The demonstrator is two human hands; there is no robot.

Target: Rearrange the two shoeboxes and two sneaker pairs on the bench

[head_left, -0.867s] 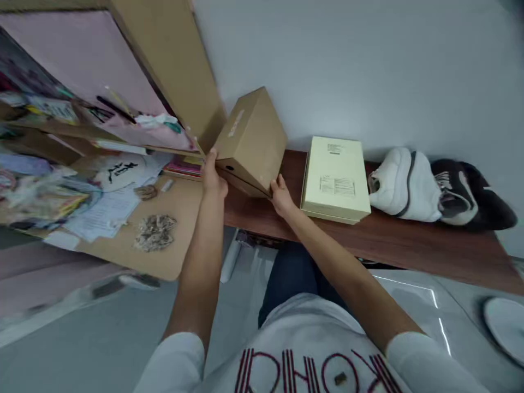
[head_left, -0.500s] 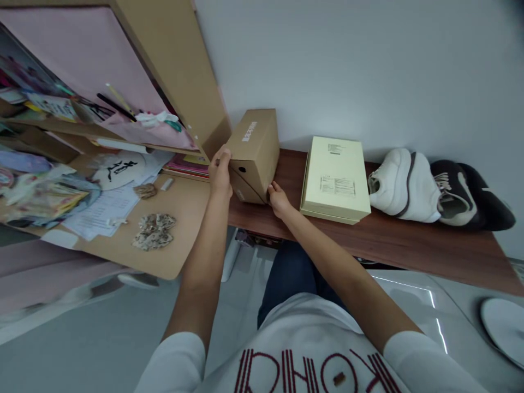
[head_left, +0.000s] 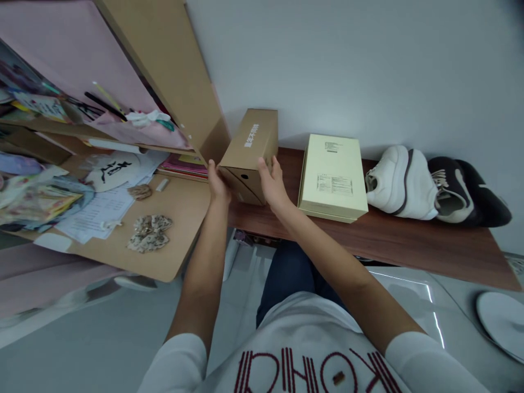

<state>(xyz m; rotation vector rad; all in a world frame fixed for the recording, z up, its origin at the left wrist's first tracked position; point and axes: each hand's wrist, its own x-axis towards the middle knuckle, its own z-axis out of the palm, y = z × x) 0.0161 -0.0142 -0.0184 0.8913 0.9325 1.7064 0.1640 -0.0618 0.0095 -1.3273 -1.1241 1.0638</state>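
Observation:
A brown cardboard shoebox [head_left: 254, 147] stands on the dark wood bench top at its left end, against the wall, with white lettering on top and a round hole in the near end. My left hand [head_left: 218, 184] presses on its left side, thumb pointing up, most fingers hidden. On the opposite side my right hand [head_left: 273, 184] lies along the near right edge, thumb and fingers toward the top. Between them the two hands hold the box. Right of it sits a pale yellow shoebox [head_left: 333, 174] with a closed lid.
White sneakers [head_left: 401, 183] and black shoes [head_left: 462, 191] stand farther right on the wooden bench [head_left: 409, 240]. At left, a desk [head_left: 184, 218] holds a patterned scrunchie [head_left: 150, 232], papers, a white cap [head_left: 114, 170] and bags. Its tall side panel [head_left: 180, 65] rises close to the brown box.
My right hand has moved up from the box's lower right corner to its upper right side. My left hand has slid slightly down from the top corner. The box stays nearly in place.

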